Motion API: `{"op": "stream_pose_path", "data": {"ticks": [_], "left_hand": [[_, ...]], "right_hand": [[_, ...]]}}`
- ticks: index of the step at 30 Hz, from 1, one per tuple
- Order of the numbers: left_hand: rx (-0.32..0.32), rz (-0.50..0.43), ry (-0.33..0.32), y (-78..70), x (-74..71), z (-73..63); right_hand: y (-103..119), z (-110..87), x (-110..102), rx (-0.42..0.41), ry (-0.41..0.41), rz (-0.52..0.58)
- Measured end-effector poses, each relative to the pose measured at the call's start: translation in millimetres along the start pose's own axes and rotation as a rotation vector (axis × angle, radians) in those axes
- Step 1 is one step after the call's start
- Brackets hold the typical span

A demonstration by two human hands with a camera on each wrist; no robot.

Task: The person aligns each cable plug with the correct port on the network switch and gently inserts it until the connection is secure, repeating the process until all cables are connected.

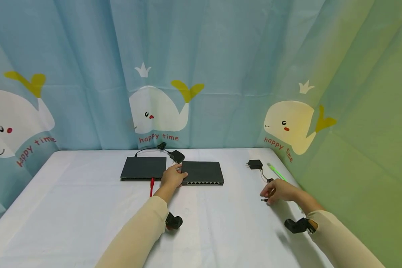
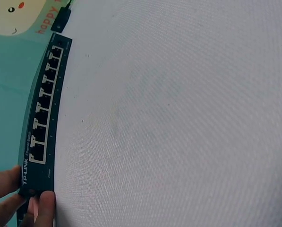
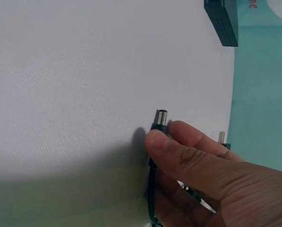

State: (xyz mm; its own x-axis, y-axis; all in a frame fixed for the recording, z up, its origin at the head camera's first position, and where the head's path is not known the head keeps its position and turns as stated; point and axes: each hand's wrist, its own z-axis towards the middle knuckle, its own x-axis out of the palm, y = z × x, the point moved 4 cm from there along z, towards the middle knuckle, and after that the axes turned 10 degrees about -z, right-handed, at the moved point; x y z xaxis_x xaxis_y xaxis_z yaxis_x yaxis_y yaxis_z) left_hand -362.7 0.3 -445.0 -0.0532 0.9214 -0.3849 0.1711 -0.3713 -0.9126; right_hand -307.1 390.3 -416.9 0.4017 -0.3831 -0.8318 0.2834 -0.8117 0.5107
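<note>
A black TP-LINK Ethernet switch [image 1: 202, 172] lies flat on the table, its row of ports facing the near side. My left hand [image 1: 172, 176] grips its left end, with the fingers on the top edge and side in the left wrist view. To the right, my right hand [image 1: 280, 191] pinches a black cable's barrel plug [image 3: 162, 118] between thumb and forefinger, the metal tip pointing out past them. The cable [image 3: 151, 194] runs back under the palm. A black power adapter [image 1: 255, 164] with its prongs showing lies beyond that hand.
A second black box [image 1: 143, 167] sits left of the switch, with a red cable [image 1: 152, 186] at its front. Behind lies another black adapter [image 1: 176, 156] with its cord. A green stick-like item [image 1: 276, 171] lies near the right edge. A whale-print curtain [image 1: 221, 74] hangs behind the table.
</note>
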Motion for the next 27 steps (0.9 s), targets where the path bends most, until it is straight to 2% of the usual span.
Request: {"op": "stream_pose_path", "data": {"ticks": [6,15,27], "left_hand": [[-0.010,0.012,-0.007,-0.6,1.4,0.1],[-0.008,0.027,-0.007,-0.8,2.1,0.2],[-0.001,0.014,-0.013,1.7,2.7,3.5]], "right_hand": [[-1.4,2.3,0.6,0.021,-0.004,0.032],[0.9,4.7,0.0,0.019,-0.029,-0.038],[10.3,8.3,-0.6,0.009,-0.047,-0.075]]}}
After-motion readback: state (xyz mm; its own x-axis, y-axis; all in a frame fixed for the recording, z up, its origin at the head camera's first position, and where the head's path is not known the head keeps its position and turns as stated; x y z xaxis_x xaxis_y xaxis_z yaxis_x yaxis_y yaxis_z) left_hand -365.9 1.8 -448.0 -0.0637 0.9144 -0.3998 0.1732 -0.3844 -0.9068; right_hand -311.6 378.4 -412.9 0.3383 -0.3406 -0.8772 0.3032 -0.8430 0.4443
